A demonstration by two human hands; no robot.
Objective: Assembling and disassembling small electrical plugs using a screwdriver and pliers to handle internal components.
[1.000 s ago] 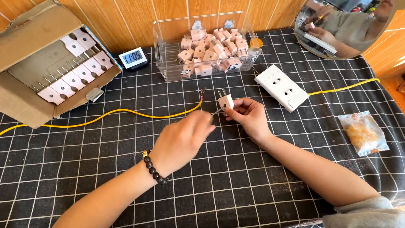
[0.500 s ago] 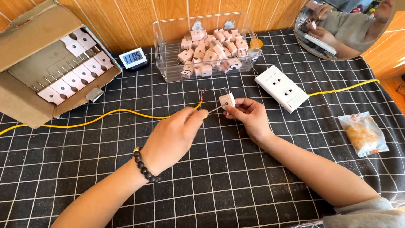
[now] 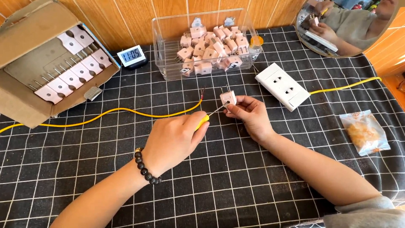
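Both forearms reach in from the lower edge, bare and angled toward each other over the middle; the left hand (image 3: 175, 141) lies knuckles up, fingers curled into a loose fist (a string of dark beads circles its wrist), thumb and forefinger pinched at the far side; the right hand (image 3: 249, 116) sits just beyond it, palm turned leftward, fingers bent and thumb pressed forward in a tight pinch; its forearm runs back to a grey sleeve at the lower right corner.
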